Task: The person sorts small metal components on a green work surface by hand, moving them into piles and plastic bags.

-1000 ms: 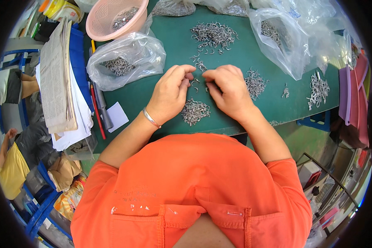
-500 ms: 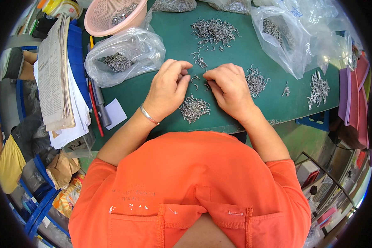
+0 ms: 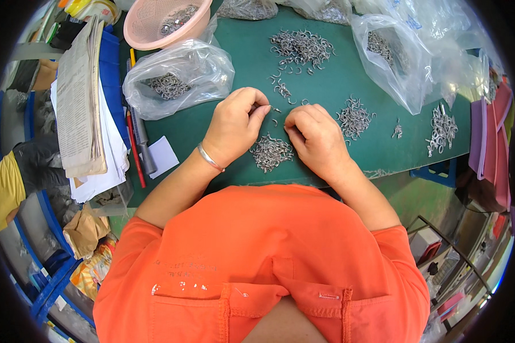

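Green matting covers your table (image 3: 326,74), and free room on it is scarce. Along its left edge lie a stack of papers (image 3: 83,114) and a few pens (image 3: 136,137); a pink basket (image 3: 166,23) sits at the far left corner, with a clear bag of metal rings (image 3: 174,83) just in front of it. More clear bags (image 3: 395,57) crowd the far right. The near edge runs right under your wrists — the only bare matting is a strip between the piles.

Your left hand (image 3: 232,128) is curled nearly closed, thumb and forefinger pinched on what looks like a small metal piece. Your right hand (image 3: 317,140) is curled knuckles-up; whether it holds anything you cannot tell. Between the hands, touching the mat, lies a small heap of metal hooks (image 3: 270,153), with another heap (image 3: 355,117) just right of your right hand and a larger one (image 3: 300,48) farther off.
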A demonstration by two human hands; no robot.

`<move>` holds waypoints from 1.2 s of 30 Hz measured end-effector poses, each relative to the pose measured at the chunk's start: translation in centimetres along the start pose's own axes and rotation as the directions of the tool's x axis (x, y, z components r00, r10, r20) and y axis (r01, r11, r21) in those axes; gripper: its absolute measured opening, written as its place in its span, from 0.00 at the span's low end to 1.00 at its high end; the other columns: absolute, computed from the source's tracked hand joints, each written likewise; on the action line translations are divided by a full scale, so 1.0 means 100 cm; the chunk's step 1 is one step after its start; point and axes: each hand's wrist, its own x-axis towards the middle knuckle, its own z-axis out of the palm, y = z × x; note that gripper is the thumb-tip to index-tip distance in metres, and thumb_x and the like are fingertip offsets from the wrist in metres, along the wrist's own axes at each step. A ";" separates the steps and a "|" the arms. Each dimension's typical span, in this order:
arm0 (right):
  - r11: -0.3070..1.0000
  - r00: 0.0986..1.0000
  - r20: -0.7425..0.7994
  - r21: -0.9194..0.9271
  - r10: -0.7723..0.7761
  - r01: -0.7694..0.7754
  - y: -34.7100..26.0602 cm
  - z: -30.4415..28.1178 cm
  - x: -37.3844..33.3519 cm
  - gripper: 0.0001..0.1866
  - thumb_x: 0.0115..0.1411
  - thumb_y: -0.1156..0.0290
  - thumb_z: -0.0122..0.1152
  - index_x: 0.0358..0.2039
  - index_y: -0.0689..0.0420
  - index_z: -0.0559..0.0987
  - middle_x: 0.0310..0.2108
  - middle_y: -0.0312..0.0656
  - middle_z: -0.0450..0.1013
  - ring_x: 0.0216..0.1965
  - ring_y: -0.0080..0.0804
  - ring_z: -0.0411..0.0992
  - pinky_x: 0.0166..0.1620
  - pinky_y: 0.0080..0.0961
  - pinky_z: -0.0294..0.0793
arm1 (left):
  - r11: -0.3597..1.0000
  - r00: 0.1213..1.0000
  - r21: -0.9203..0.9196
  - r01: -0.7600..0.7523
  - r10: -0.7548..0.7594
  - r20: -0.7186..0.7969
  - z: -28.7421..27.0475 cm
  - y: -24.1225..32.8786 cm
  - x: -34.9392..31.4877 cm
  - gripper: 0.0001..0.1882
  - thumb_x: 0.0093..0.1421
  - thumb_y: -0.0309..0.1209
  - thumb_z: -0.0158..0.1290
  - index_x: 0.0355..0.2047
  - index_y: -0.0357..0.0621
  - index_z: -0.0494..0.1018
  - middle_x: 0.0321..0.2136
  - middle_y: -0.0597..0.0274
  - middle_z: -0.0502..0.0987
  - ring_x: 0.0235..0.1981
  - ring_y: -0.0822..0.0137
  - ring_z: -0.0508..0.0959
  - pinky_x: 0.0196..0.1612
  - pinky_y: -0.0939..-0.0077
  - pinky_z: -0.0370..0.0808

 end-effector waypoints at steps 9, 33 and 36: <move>0.971 0.997 -0.010 0.228 0.076 -0.072 -0.013 -0.010 0.008 0.10 0.53 0.83 0.63 0.37 0.59 0.78 0.34 0.43 0.74 0.37 0.43 0.76 0.38 0.35 0.77 | 0.974 0.995 -0.209 0.088 -0.078 0.056 0.002 0.013 -0.005 0.13 0.59 0.18 0.58 0.44 0.36 0.73 0.33 0.60 0.81 0.34 0.74 0.81 0.38 0.80 0.78; 0.986 0.997 -0.015 -0.149 -0.072 0.069 0.020 -0.005 0.023 0.06 0.49 0.78 0.63 0.29 0.55 0.77 0.29 0.38 0.74 0.36 0.41 0.72 0.40 0.38 0.68 | 0.977 0.986 0.148 -0.153 0.141 0.083 0.006 0.004 0.002 0.06 0.54 0.19 0.59 0.34 0.38 0.78 0.32 0.57 0.75 0.30 0.60 0.78 0.34 0.71 0.75; 0.977 0.998 -0.046 -0.211 -0.036 0.026 0.026 -0.020 0.023 0.06 0.49 0.78 0.62 0.29 0.54 0.77 0.28 0.39 0.73 0.35 0.42 0.72 0.39 0.39 0.68 | 0.981 0.985 0.108 -0.163 0.154 0.083 0.005 0.002 0.004 0.06 0.54 0.18 0.59 0.33 0.38 0.78 0.31 0.57 0.74 0.29 0.61 0.77 0.33 0.71 0.75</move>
